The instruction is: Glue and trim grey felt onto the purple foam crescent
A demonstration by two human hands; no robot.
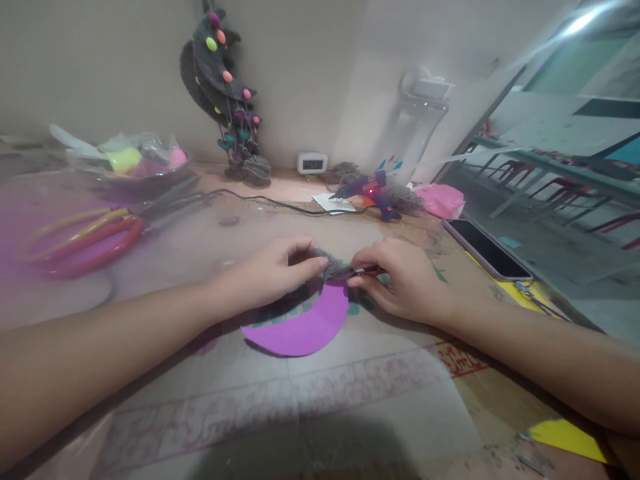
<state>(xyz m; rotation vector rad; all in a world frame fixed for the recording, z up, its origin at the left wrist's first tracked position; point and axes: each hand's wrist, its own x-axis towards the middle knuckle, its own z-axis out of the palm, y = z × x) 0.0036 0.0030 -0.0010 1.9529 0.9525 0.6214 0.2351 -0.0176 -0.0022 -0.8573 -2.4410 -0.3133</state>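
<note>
My left hand [273, 270] is closed, its fingertips pinching a small grey fuzzy piece [327, 263] at the upper edge of a purple crescent-shaped paper [305, 323] lying on the table. My right hand [403, 280] is closed round a thin dark metal tool [357, 271], perhaps tweezers, whose tip points left and meets the grey piece. The two hands nearly touch over the crescent's top edge.
Red and yellow scissors [85, 240] lie at the left. A bowl of craft bits [133, 167] stands behind them. A blue glue gun [373, 190] with a cord, a small clock [312, 163], a dark moon ornament [220, 87], pink material [440, 200] and a phone [485, 248] are farther back and right.
</note>
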